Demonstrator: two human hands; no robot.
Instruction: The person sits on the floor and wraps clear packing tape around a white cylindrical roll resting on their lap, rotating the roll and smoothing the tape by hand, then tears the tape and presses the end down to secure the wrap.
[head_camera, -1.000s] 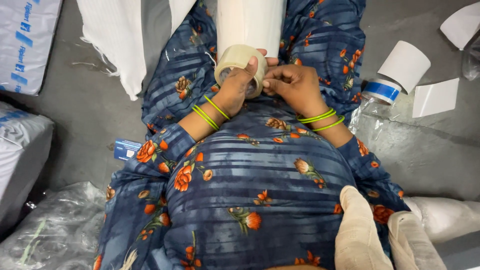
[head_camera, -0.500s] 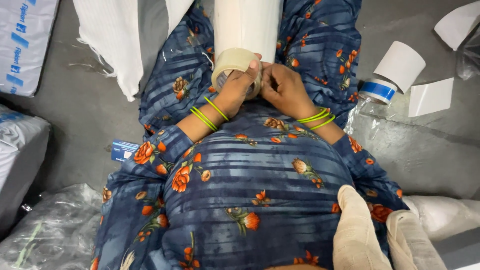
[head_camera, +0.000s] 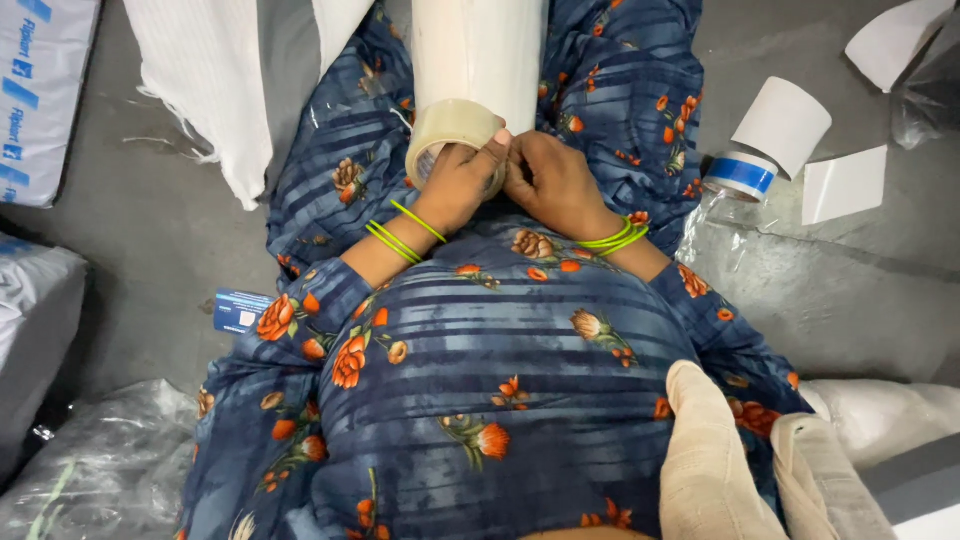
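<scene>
tape roll (head_camera: 452, 135) | in left hand (head_camera: 462, 185) grip | right hand (head_camera: 552, 180) touching

Head-worn camera looks steeply down (close) onto lap (head_camera: 520, 350) and floor (head_camera: 860, 280).

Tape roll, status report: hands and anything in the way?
Left hand grips beige tape roll. Right hand pinches at its edge. Wide clear film roll directly behind.
</scene>
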